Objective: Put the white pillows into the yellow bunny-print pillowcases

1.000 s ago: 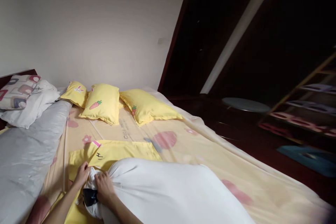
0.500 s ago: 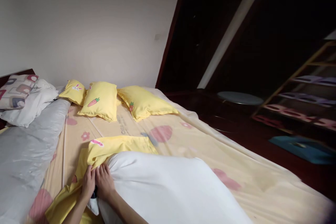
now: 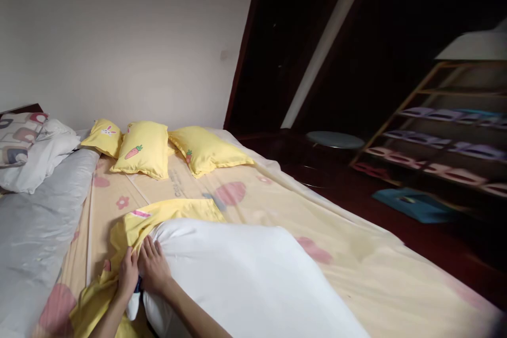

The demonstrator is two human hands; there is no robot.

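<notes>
A big white pillow (image 3: 245, 280) lies across the near part of the bed. A yellow pillowcase (image 3: 158, 216) is bunched over its far left end. My left hand (image 3: 127, 273) grips the yellow cloth at the pillow's corner, fingers curled. My right hand (image 3: 154, 268) presses on the white pillow's end right beside it, fingers together and bent over the fabric. The two hands touch each other.
Three yellow pillows (image 3: 144, 149) with carrot and rabbit prints lie at the head of the bed. A grey quilt (image 3: 31, 222) and a patterned pillow (image 3: 18, 137) lie at left. A dark floor, a round stool (image 3: 335, 140) and a shoe rack (image 3: 447, 132) are at right.
The yellow pillowcase has been drawn further over the white pillow's end. Both hands came together at the corner. The view has swung to the right.
</notes>
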